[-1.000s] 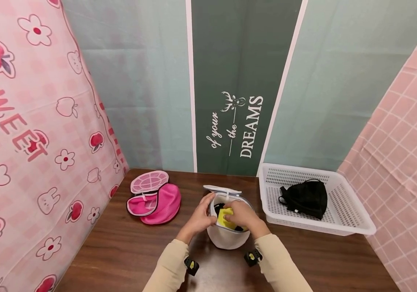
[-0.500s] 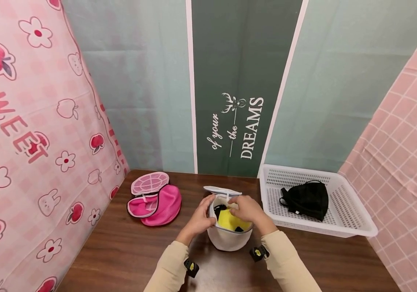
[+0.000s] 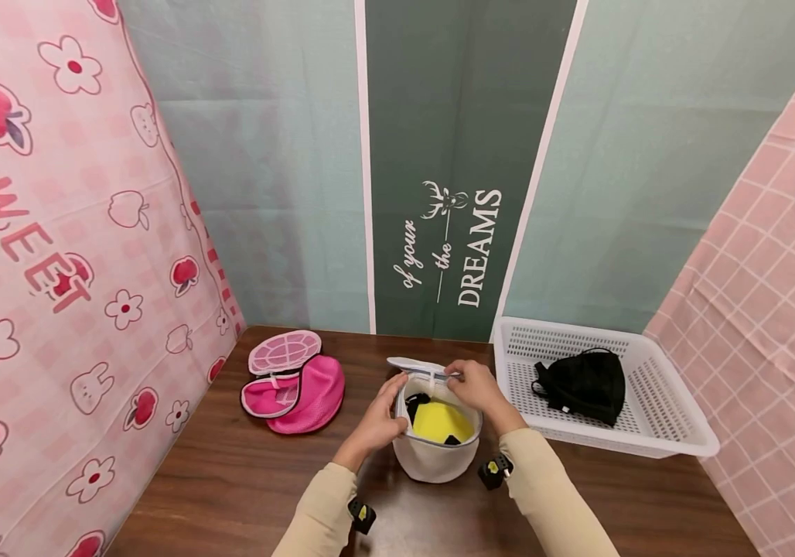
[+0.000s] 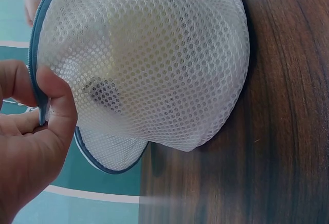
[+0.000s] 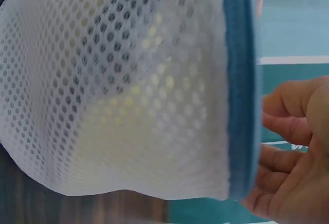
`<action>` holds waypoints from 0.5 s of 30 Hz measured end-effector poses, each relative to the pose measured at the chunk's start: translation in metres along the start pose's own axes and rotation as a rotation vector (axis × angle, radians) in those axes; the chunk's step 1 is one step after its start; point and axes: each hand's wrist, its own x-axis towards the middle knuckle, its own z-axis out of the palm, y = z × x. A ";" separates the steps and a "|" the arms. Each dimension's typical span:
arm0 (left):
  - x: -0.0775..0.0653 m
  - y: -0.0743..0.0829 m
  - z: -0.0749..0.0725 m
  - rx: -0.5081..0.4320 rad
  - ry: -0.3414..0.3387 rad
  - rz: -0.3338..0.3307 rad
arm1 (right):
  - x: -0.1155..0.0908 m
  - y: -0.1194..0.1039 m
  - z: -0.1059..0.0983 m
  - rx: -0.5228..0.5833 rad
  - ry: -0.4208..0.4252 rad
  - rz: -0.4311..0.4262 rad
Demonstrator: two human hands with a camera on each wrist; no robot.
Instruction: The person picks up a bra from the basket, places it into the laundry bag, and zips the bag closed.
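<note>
A white mesh laundry bag [image 3: 435, 460] with a blue-grey zipper rim stands upright on the table, its lid [image 3: 407, 363] flipped back. Inside lies a yellow cloth item [image 3: 442, 422] with black parts; its kind cannot be told. My left hand [image 3: 377, 418] pinches the bag's left rim; in the left wrist view, thumb and fingers [image 4: 59, 98] hold the zipper edge. At the far right side, my right hand [image 3: 477, 387] has curled fingers at the lid's edge, appearing to pinch it. The bag partly hides those fingertips in the right wrist view.
A pink mesh laundry bag [image 3: 321, 394] lies opened at the left. To the right stands a white plastic basket [image 3: 676, 445] holding a black fabric item [image 3: 585, 383] with straps. Printed cloths hang behind and beside the brown wooden table [image 3: 230, 495].
My right hand has left the yellow item inside the bag and moved up and back to the lid's edge. The left hand stays at the rim.
</note>
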 end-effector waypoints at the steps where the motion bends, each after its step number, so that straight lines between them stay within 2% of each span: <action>1: 0.000 0.000 0.000 -0.008 -0.006 -0.005 | 0.001 0.003 0.001 0.027 -0.001 0.029; 13: 0.001 -0.002 -0.003 -0.103 -0.051 -0.034 | 0.020 0.019 0.016 0.256 -0.011 0.374; 15: 0.002 -0.007 -0.003 -0.105 -0.055 -0.027 | 0.024 0.023 0.018 0.309 -0.024 0.415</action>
